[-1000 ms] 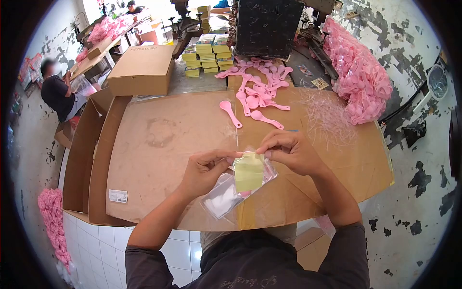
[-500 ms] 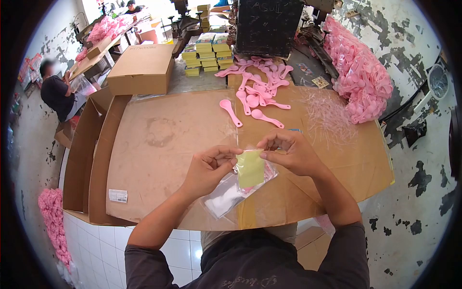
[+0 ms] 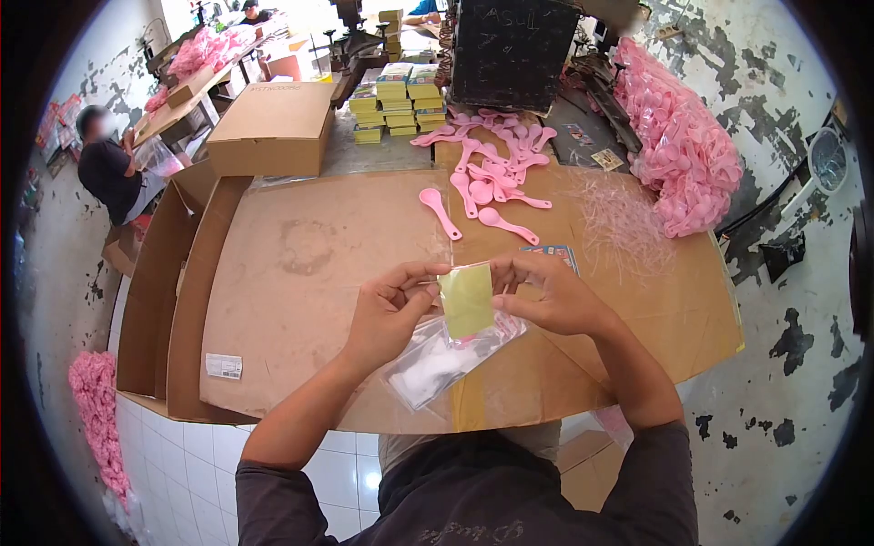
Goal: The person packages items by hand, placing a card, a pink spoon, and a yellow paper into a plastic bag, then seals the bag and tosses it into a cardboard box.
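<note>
Both my hands hold up a small clear bag with a yellow-green card (image 3: 467, 303) in it. My left hand (image 3: 393, 309) pinches its left upper edge between thumb and fingers. At the right edge, my right hand (image 3: 551, 293) grips the bag with thumb and fingers. Below them a stack of clear plastic bags (image 3: 428, 369) lies on the cardboard sheet (image 3: 300, 318). A blue printed card (image 3: 553, 255) lies partly behind my right hand. Further up are loose pink spoons (image 3: 492, 173), the nearest of them (image 3: 506, 224) just above the hands.
A closed cardboard box (image 3: 271, 127) and stacks of yellow cards (image 3: 394, 96) stand at the back, beside a black box (image 3: 505, 55). Bagged pink spoons (image 3: 683, 146) are heaped at the right. An open carton (image 3: 164, 300) lines the left edge. A person (image 3: 111, 168) sits at far left.
The bag with the yellow-green card has moved slightly up and left. My right hand has shifted a little, and more of the blue card behind it shows.
</note>
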`<state>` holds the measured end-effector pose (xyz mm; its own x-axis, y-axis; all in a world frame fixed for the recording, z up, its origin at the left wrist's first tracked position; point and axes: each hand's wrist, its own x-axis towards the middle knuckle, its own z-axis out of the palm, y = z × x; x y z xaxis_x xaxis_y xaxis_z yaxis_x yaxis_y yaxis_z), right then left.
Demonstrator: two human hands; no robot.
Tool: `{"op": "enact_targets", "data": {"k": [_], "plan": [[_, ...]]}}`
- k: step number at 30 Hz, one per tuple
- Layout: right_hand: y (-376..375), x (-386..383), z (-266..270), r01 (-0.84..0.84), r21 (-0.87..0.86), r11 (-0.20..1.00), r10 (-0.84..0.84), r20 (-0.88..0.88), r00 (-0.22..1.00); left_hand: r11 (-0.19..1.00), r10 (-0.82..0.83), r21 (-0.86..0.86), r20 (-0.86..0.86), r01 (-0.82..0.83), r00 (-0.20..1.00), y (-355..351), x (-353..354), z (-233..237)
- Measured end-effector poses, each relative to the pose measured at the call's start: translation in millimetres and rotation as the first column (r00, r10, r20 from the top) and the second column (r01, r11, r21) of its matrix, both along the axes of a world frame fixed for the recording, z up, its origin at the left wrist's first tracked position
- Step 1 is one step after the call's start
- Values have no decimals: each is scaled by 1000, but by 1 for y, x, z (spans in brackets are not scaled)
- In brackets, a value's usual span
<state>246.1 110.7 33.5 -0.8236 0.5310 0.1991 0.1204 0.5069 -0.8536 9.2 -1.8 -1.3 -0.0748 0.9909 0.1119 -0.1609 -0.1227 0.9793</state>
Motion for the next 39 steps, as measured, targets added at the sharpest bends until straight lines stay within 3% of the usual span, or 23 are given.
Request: {"op": "enact_targets", "data": {"k": [4,7,12,16,18,21,23,25,28,29,30,31,32,34,35,37,39], "plan": [[-5,-3,-4,18,-48,999,-17,31,999,997,-34,65,42,31,999,0,4,4],[-7,-5,-4,38,-222,974,-50,-47,998,993,-28,115,24,25,999,0,8,2],[-6,-3,1,72,-126,989,-77,-37,996,993,-121,12,1,121,993,3,3,-4],[3,0,-5,157,-84,984,-166,-113,980,996,-89,21,76,88,993,3,3,-1],[13,7,-6,244,19,970,-242,-62,968,997,-77,-1,127,77,989,3,1,3],[28,25,3,347,171,922,-350,-16,937,1000,-12,11,64,11,998,6,-19,2],[44,44,9,421,218,880,-430,-6,903,987,157,22,79,-159,985,6,-44,9],[71,68,5,505,216,836,-516,-3,857,934,272,166,237,-315,932,8,-83,9],[126,123,-11,415,-302,858,-489,-237,839,758,473,198,490,-622,733,-3,-158,21],[137,139,-21,557,78,827,-537,-182,823,692,513,221,519,-687,683,-10,-193,13],[148,153,-31,589,454,668,-594,-151,790,644,511,157,640,-749,573,-15,-198,21],[155,161,-38,509,758,408,-651,-150,744,597,495,84,744,-798,449,-22,-200,36],[161,170,-45,529,727,438,-672,-126,729,552,467,4,827,-834,313,-25,-201,44],[157,172,-47,565,661,494,-710,-68,701,579,494,-103,834,-809,247,-19,-193,45],[158,174,-46,655,481,583,-718,-72,692,590,510,-159,833,-792,213,-15,-186,44],[136,157,-20,739,56,672,-736,-67,674,690,489,67,691,-720,532,-4,-171,19],[141,171,-13,488,-262,832,-547,-248,800,796,463,166,451,-582,763,6,-144,9]]}}
